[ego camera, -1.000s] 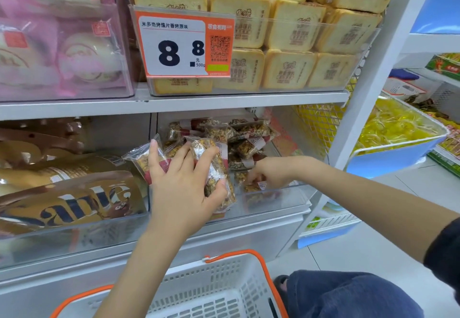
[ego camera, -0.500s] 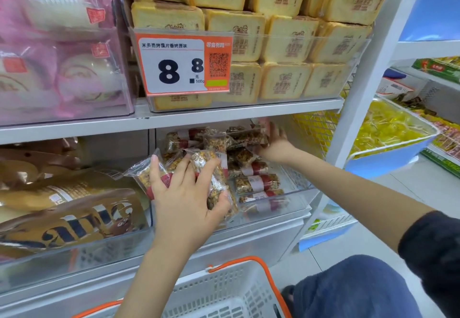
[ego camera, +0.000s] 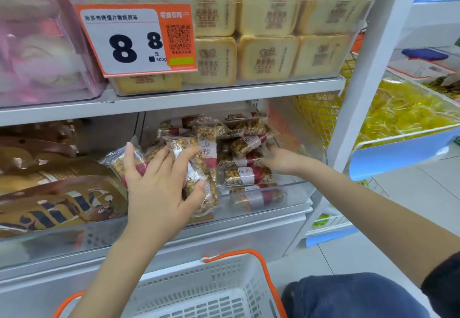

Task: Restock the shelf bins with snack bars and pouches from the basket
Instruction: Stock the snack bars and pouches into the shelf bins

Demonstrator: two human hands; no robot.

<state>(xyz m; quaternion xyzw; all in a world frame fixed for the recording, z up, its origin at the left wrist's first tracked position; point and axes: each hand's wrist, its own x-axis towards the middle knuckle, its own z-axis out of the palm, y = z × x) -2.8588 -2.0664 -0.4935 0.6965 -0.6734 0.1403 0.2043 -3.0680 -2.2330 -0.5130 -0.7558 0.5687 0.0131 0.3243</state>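
right hand: I see its back only; the fingertips are buried among the snack bars.
left hand: my palm side is hidden against the held bars.
basket: cut off by the bottom edge.
pink packs: upper left, too blurred to read.

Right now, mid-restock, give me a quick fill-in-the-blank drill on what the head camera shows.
1. The left hand grips a bunch of snack bars at the front of the clear ____.
2. The right hand reaches among the ____-banded bars stacked in it.
3. The price tag above shows 8.____.
4. The white basket below has ____ handles.

Missing words: bin; red; 8; orange
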